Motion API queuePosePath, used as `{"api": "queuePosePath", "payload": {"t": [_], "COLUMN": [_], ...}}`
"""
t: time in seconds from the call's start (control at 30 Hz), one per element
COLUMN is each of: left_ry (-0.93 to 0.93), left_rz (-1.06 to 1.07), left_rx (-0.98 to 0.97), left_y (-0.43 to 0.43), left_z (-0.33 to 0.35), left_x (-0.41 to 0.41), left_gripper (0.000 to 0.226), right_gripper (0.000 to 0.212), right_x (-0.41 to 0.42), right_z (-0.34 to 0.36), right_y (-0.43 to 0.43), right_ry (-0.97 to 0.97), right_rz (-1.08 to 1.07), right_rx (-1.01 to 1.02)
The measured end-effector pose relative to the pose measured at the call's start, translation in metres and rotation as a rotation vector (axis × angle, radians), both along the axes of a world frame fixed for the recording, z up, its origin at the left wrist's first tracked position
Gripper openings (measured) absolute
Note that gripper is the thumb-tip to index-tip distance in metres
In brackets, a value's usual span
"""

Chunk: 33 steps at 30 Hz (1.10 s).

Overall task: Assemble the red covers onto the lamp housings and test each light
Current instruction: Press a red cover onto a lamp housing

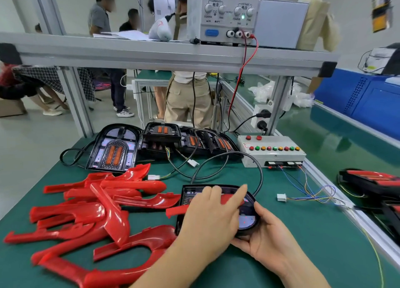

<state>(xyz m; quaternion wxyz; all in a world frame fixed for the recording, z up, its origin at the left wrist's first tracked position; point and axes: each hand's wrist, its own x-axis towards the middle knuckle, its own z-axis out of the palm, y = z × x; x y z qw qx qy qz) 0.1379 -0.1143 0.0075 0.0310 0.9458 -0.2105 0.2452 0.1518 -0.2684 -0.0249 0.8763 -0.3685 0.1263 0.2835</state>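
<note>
A black lamp housing (248, 216) lies on the green mat in front of me, its black cable looping away behind it. A red cover (175, 210) sits across the housing, mostly hidden under my left hand (211, 214), which lies flat on top and presses it down with the thumb stretched out. My right hand (267, 239) grips the housing's rounded right end from below, thumb on the rim. To the left lies a pile of several loose red covers (104, 212).
Several uncovered housings (116, 149) stand in a row at the back of the mat. A grey test box with coloured buttons (272, 150) sits back right, its white connector (281, 197) lying loose. A power supply (225, 12) stands on the shelf. Covered lamps (372, 181) lie at the right.
</note>
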Motion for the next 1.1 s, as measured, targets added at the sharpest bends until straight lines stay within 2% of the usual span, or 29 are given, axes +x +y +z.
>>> {"api": "queuePosePath", "payload": {"t": [0.13, 0.2, 0.27, 0.4, 0.53, 0.6, 0.7, 0.8, 0.93, 0.97, 1.0, 1.03, 1.07, 1.1], "left_ry": [0.080, 0.243, 0.257, 0.181, 0.081, 0.081, 0.065, 0.028, 0.079, 0.126, 0.191, 0.114, 0.116, 0.095], "left_rz": [-0.012, -0.012, 0.010, 0.013, -0.007, 0.007, 0.052, 0.017, 0.044, 0.030, 0.030, -0.003, -0.008, -0.015], "left_rx": [-0.103, -0.260, -0.409, -0.387, -0.264, -0.316, -0.408, -0.381, -0.448, -0.398, -0.344, -0.306, -0.254, -0.256], "left_y": [0.001, 0.001, -0.001, -0.014, -0.018, -0.017, -0.021, -0.020, -0.013, -0.013, -0.015, -0.014, -0.011, -0.009], "left_z": [-0.007, -0.003, -0.007, -0.010, -0.014, -0.018, -0.019, -0.021, -0.019, -0.015, -0.014, -0.021, -0.022, -0.021], "left_x": [-0.009, -0.013, -0.014, -0.020, -0.023, -0.024, -0.027, -0.031, -0.032, -0.033, -0.034, -0.032, -0.033, -0.034], "left_gripper": [0.049, 0.043, 0.038, 0.037, 0.030, 0.037, 0.033, 0.024, 0.027, 0.023, 0.036, 0.060, 0.075, 0.074], "right_gripper": [0.050, 0.052, 0.052, 0.049, 0.049, 0.051, 0.051, 0.051, 0.057, 0.058, 0.059, 0.059, 0.058, 0.058], "right_x": [-0.001, 0.000, -0.001, -0.002, -0.002, -0.002, -0.002, -0.003, -0.004, -0.004, -0.003, -0.003, -0.003, -0.002], "right_z": [-0.001, -0.001, -0.001, -0.001, -0.003, -0.005, -0.004, -0.003, 0.000, 0.000, 0.000, -0.001, -0.001, -0.002], "right_y": [-0.001, -0.002, -0.003, -0.005, -0.006, -0.006, -0.007, -0.006, -0.006, -0.005, -0.005, -0.006, -0.006, -0.006], "right_ry": [-0.013, -0.015, -0.018, -0.018, -0.030, -0.042, -0.059, -0.071, -0.106, -0.110, -0.112, -0.111, -0.107, -0.105], "right_rz": [0.014, 0.018, 0.023, 0.021, 0.018, 0.028, 0.042, 0.043, 0.047, 0.051, 0.057, 0.062, 0.067, 0.069], "right_rx": [0.019, 0.016, 0.001, -0.003, -0.003, -0.006, -0.026, -0.029, -0.053, -0.062, -0.069, -0.070, -0.066, -0.059]}}
